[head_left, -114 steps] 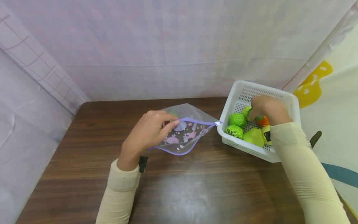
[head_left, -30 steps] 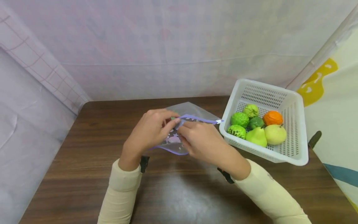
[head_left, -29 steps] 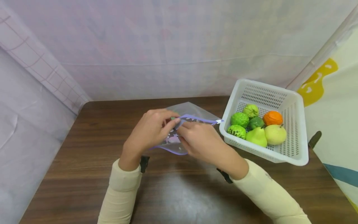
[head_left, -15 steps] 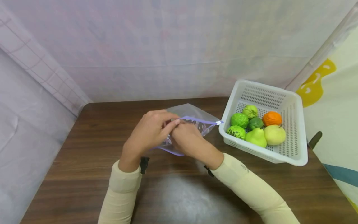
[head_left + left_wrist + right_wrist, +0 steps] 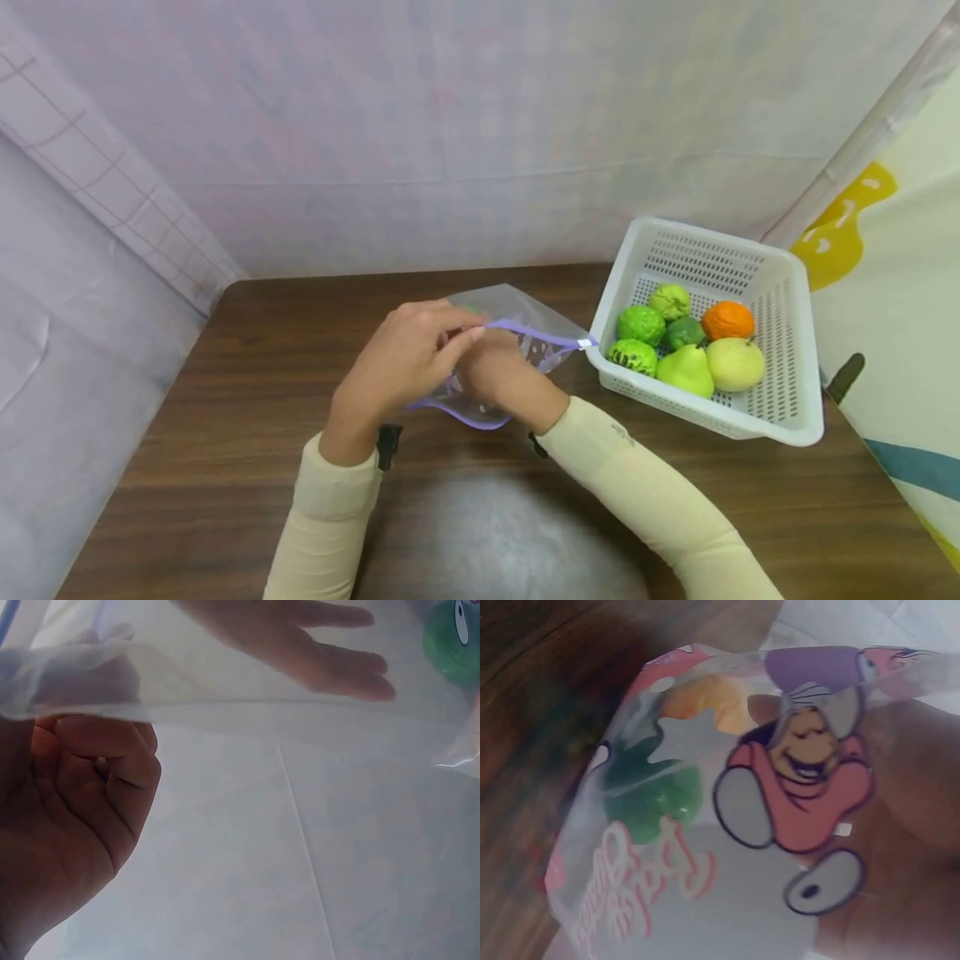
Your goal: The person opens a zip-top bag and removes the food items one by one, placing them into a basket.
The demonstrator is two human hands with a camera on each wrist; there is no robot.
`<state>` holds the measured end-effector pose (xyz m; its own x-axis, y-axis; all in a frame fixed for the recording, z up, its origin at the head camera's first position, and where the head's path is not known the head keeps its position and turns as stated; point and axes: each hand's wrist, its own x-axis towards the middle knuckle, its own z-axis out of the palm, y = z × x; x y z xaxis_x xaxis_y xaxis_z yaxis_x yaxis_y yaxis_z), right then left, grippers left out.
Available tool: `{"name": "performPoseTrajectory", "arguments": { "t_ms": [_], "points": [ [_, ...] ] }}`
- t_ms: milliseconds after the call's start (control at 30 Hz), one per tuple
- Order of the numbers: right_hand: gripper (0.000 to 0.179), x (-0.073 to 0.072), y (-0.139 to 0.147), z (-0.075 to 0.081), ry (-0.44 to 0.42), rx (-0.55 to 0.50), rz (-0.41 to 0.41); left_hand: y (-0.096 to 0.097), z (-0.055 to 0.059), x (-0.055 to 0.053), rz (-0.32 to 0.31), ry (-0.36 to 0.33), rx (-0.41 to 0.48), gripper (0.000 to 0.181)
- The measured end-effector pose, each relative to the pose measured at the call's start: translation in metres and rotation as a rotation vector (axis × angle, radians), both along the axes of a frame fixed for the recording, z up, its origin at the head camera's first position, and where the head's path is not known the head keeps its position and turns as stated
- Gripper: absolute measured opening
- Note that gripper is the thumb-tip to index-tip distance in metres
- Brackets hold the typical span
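A clear plastic zip bag (image 5: pixel 525 307) with a purple zip edge and pink cartoon prints lies mouth-open. My left hand (image 5: pixel 412 350) pinches the bag's upper zip edge between thumb and fingers. Through that mouth goes my right hand (image 5: pixel 495 360), its fingers hidden in the head view. Through the plastic, the left wrist view shows the right hand's fingers (image 5: pixel 330 667) extended and apart, holding nothing visible. A green rounded item (image 5: pixel 450 645) is beyond them. The right wrist view shows a green item (image 5: pixel 652 799) and an orange-yellow item (image 5: pixel 705 701) inside the bag.
A white perforated basket (image 5: pixel 675 403) stands right of the bag, against its white slider end. It holds a green pear (image 5: pixel 686 372), a pale round fruit (image 5: pixel 737 364), an orange wrinkled fruit (image 5: pixel 727 320) and several green ones. Cloth walls (image 5: pixel 420 200) rise behind the table.
My right hand was in the basket, came left to the bag's mouth, and has since gone deeper inside, its fingers now spread. My left hand has kept its hold on the zip edge.
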<state>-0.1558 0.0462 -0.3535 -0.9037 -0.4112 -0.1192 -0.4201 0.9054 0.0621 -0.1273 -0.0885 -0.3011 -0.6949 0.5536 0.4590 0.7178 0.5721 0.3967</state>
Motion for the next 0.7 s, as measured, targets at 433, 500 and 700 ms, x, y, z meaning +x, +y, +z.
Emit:
{"name": "performPoseTrajectory", "arguments": {
  "t_ms": [433,500,700],
  "points": [
    [0.058,-0.031,-0.004,-0.025,-0.155,-0.036,-0.11,0.001,0.001,0.001,0.003,-0.003,-0.01,0.02],
    [0.06,-0.034,-0.004,-0.03,-0.156,-0.03,-0.113,0.001,0.0,0.001,0.002,-0.005,-0.012,0.02],
    [0.052,-0.039,-0.004,-0.034,-0.187,-0.04,-0.128,0.002,-0.001,0.001,0.006,-0.01,-0.014,0.019]
  ]
}}
